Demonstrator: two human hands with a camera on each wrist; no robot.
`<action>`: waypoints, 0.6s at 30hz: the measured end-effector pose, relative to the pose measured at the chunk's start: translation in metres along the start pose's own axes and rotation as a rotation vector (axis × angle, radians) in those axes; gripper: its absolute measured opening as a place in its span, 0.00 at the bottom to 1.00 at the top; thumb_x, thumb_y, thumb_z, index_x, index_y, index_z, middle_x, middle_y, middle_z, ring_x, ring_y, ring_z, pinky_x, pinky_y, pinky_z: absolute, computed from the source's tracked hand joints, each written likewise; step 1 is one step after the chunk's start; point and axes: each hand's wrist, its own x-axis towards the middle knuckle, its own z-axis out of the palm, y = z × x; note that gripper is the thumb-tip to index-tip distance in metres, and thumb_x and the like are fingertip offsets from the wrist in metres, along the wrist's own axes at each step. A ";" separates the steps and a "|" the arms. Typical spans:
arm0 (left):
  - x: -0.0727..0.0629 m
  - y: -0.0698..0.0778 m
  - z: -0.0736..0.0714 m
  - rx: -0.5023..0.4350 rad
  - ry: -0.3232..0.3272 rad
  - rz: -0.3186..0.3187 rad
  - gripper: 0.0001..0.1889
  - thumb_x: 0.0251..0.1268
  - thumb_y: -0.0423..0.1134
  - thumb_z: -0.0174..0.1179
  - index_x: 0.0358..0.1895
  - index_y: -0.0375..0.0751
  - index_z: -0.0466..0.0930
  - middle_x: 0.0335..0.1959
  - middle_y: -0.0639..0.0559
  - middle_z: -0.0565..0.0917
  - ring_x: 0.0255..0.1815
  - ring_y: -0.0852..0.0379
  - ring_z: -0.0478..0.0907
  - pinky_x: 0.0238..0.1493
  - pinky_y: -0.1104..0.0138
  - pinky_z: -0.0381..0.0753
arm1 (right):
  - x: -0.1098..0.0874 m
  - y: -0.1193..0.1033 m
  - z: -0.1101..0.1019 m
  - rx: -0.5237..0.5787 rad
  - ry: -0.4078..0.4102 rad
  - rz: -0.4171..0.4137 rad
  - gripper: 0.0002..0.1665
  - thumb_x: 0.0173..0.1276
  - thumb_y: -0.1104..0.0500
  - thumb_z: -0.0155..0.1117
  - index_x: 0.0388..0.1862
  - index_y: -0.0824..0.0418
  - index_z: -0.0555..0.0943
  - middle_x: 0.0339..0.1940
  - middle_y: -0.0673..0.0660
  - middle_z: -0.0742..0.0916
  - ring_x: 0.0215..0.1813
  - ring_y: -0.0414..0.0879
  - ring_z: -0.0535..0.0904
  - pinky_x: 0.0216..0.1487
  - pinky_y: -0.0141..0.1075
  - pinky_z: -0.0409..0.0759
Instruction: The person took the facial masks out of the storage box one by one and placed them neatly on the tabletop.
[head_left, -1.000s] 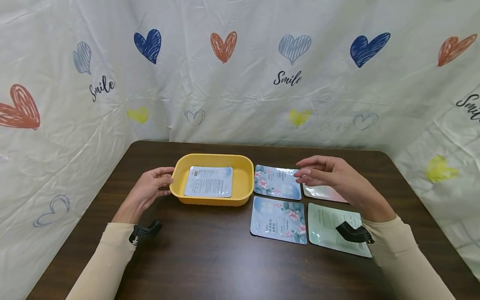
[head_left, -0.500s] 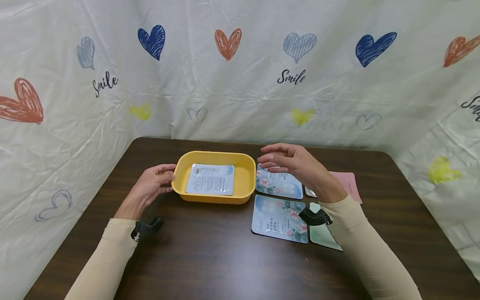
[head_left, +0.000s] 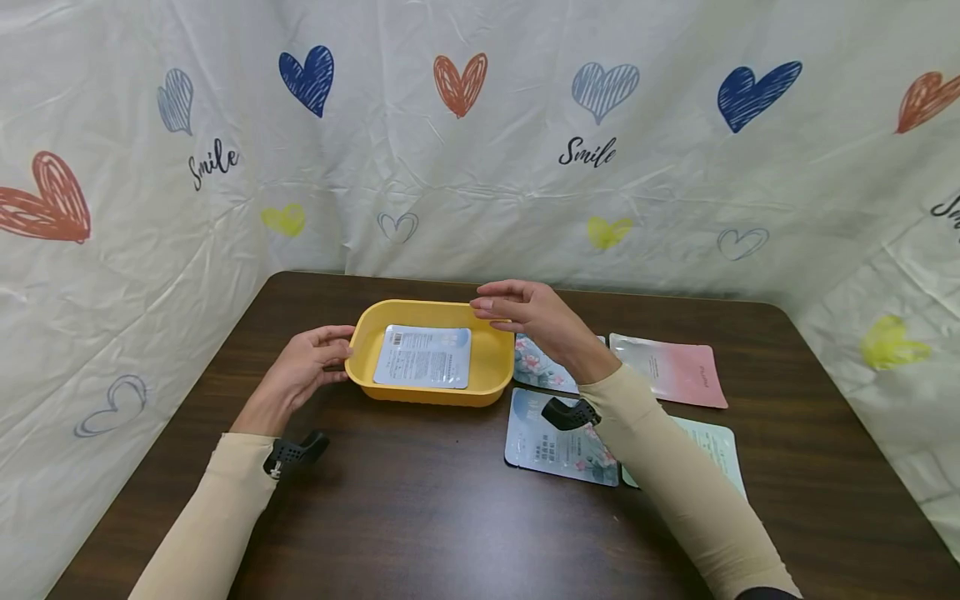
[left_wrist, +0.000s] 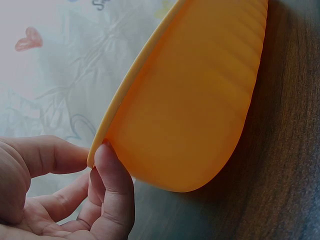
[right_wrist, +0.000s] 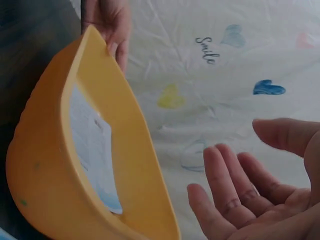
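A yellow plastic tray [head_left: 495, 367] stands on the table, with a pale blue face mask packet [head_left: 422, 357] lying in it, its printed back up. My left hand [head_left: 303, 371] pinches the tray's rim at its left end between thumb and finger. Above the tray's right end, my right hand [head_left: 528, 317] hovers with fingers loosely spread and nothing in them. In the right wrist view, the fingers [right_wrist: 225, 185] show apart from the tray wall. Partly under the right arm lie two blue floral mask packets, the far one [head_left: 536, 367] and the near one [head_left: 540, 442].
Right of the blue packets lie a pink and white mask packet [head_left: 678, 371] and a pale green one [head_left: 716, 446], the green one partly hidden by the sleeve. The dark wooden table [head_left: 420, 508] ends at a white curtain [head_left: 480, 233] printed with hearts.
My right hand has moved left, from above the packets to above the tray's right end, uncovering the pink packet. My left hand has stayed at the tray; the view shifted slightly.
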 end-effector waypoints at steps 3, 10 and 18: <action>0.001 0.000 -0.001 -0.004 0.003 0.001 0.29 0.76 0.38 0.58 0.77 0.40 0.63 0.70 0.37 0.71 0.58 0.42 0.77 0.52 0.67 0.84 | 0.010 0.004 0.008 0.008 0.014 0.021 0.24 0.74 0.57 0.65 0.66 0.62 0.76 0.66 0.64 0.81 0.68 0.57 0.78 0.72 0.52 0.71; 0.002 0.000 -0.001 -0.010 0.002 -0.006 0.27 0.76 0.36 0.57 0.75 0.39 0.65 0.68 0.36 0.72 0.54 0.45 0.78 0.48 0.67 0.85 | 0.023 0.011 0.022 0.055 0.026 0.054 0.24 0.72 0.59 0.66 0.65 0.64 0.77 0.68 0.63 0.80 0.69 0.56 0.77 0.74 0.53 0.67; 0.003 -0.001 0.000 0.000 0.011 -0.009 0.29 0.75 0.38 0.59 0.76 0.40 0.65 0.68 0.37 0.72 0.54 0.46 0.78 0.50 0.67 0.85 | 0.035 0.018 0.031 0.000 0.038 0.089 0.26 0.71 0.62 0.67 0.67 0.63 0.77 0.65 0.60 0.83 0.67 0.52 0.78 0.72 0.53 0.71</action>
